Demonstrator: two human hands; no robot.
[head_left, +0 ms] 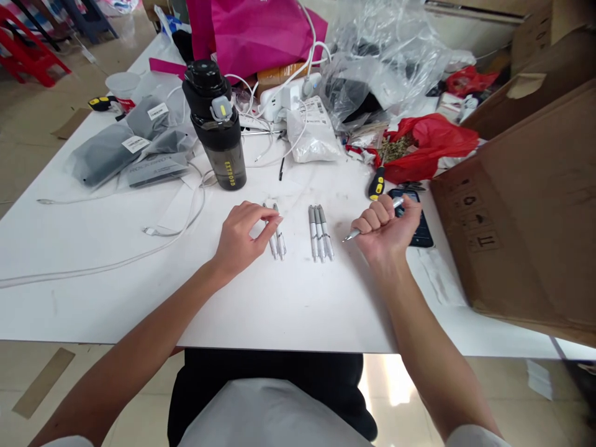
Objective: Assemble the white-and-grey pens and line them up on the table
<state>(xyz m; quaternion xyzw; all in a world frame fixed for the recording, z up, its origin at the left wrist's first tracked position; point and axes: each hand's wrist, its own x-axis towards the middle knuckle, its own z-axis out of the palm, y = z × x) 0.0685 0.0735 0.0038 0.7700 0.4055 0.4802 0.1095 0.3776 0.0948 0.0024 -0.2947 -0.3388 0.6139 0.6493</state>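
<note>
You're wearing a white top (272, 419) with short sleeves (475, 437). Black trousers (265, 372) show just past its hem.

The markers (319, 233) have smooth barrels of silver-grey plastic with a little shine, and the table top (298, 304) is white, smooth and almost matt. The drink bottle (228, 161) is of dark glossy plastic, the pouches (105, 155) are of frosted grey plastic, the carrier bag (433, 146) is thin shiny red plastic, and the carton (512, 217) is rough brown cardboard.
</note>
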